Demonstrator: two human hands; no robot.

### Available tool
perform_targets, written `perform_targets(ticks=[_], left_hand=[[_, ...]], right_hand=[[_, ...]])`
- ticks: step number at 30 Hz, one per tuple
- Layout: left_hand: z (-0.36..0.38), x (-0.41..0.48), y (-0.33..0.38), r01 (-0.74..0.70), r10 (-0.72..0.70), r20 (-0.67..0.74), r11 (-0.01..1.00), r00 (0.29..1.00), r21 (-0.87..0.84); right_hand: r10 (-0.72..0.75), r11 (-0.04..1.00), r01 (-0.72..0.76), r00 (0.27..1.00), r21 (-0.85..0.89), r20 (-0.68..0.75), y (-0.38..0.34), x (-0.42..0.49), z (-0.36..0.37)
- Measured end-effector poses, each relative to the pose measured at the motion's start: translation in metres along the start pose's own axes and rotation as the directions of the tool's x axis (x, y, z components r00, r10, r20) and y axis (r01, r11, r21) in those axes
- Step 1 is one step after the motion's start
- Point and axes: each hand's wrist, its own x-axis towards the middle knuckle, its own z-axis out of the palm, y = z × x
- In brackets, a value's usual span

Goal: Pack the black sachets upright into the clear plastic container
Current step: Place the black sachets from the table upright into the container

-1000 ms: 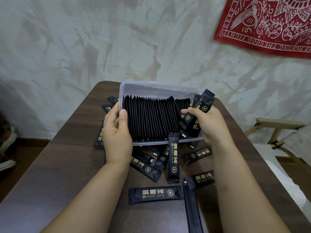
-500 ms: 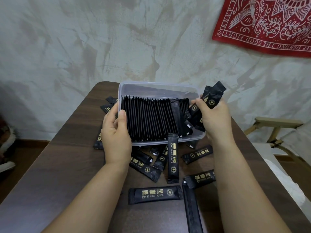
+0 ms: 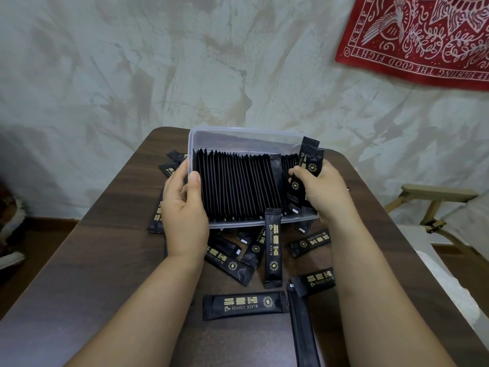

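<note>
the clear plastic container (image 3: 238,135) is stood at the far middle of the dark table (image 3: 92,260). most of it is filled by a packed row (image 3: 238,186) of black sachets set upright on edge, running from the left wall toward the right, where a gap is left.

the container's left wall is gripped by the left hand (image 3: 182,207): the thumb is curled over the rim against the end of the row and the fingers are kept outside. a bundle of sachets (image 3: 313,162) is held in the right hand (image 3: 322,192), with the fingers curled round their middles. their lower ends are set into the gap and their tops stand above the rim. at least two are seen in the bundle; the exact count cannot be told.

loose sachets (image 3: 244,304) are scattered flat on the near part of the table, a leaning sachet (image 3: 273,247) is propped against the container's near wall, and a few more lie just beside its left wall.

the sachets are judged to be light, thin and bendable, with a slick film skin and crimped ends, so a bundle is likely to fan out or slide apart. they are best pinched across the flat faces at the middle, so that the lower ends are kept level. the container is judged light enough to skid, hence the bracing grip.
</note>
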Motion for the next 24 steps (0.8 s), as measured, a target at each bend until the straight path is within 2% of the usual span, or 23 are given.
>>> perform_targets(ticks=[8, 17, 24], left_hand=[[0.0004, 0.0006, -0.0010, 0.004, -0.004, -0.005, 1.000, 1.000, 0.009], [0.0013, -0.0004, 0.0013, 0.000, 0.000, -0.006, 1.000, 1.000, -0.014], [0.0009, 0.0002, -0.0006, 0.009, -0.009, -0.021, 1.000, 1.000, -0.015]], right_hand=[[-0.002, 0.998, 0.001, 1.000, 0.064, 0.017, -0.0030, -0.0018, -0.0018], [0.105, 0.941, -0.138, 0.987, 0.310, 0.120, -0.0087, -0.0001, -0.0073], [0.065, 0.980, -0.079, 0.994, 0.182, 0.086, -0.0010, -0.0009, -0.0025]])
